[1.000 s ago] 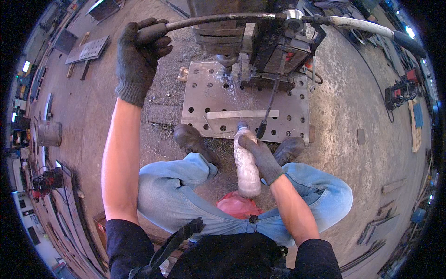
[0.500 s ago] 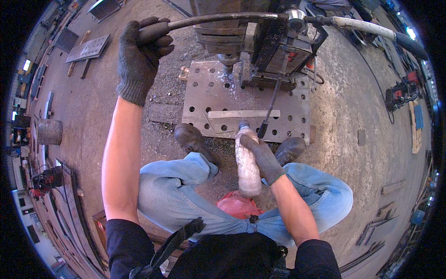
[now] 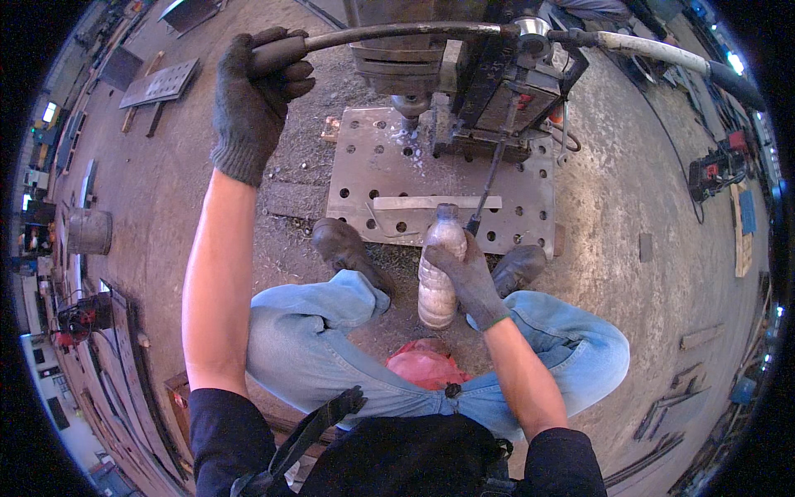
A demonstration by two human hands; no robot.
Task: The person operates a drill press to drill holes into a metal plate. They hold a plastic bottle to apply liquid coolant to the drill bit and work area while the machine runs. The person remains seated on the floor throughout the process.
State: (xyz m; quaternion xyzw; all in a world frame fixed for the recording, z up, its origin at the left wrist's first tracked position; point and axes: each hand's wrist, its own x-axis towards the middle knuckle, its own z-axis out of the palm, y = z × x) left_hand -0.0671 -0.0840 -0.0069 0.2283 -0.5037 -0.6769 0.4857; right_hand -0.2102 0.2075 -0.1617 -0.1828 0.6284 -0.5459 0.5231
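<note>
My left hand (image 3: 258, 103), in a dark knit glove, is closed round the grip at the left end of the long feed lever (image 3: 397, 33). The lever belongs to a drill press (image 3: 396, 62), whose chuck (image 3: 409, 106) sits over a steel plate with holes (image 3: 352, 174). White residue lies under the chuck. In front of me my right hand (image 3: 470, 282), also gloved, grips a cloudy plastic bottle (image 3: 436, 300). Its neck points away from me, near a flat metal bar (image 3: 414, 202) lying on the plate.
A thin rod (image 3: 490, 186) slants from the machine toward the bottle. My boots (image 3: 352, 253) stand at the plate's near edge. A red bundle (image 3: 424, 364) lies between my legs. At left are a metal bucket (image 3: 89, 231) and a perforated plate (image 3: 160, 84); a red-and-black machine (image 3: 719, 170) sits at right.
The bottle has shifted away from me and tilted, its neck now further to the right and its base drawn up. My left hand stays on the lever, hardly moved.
</note>
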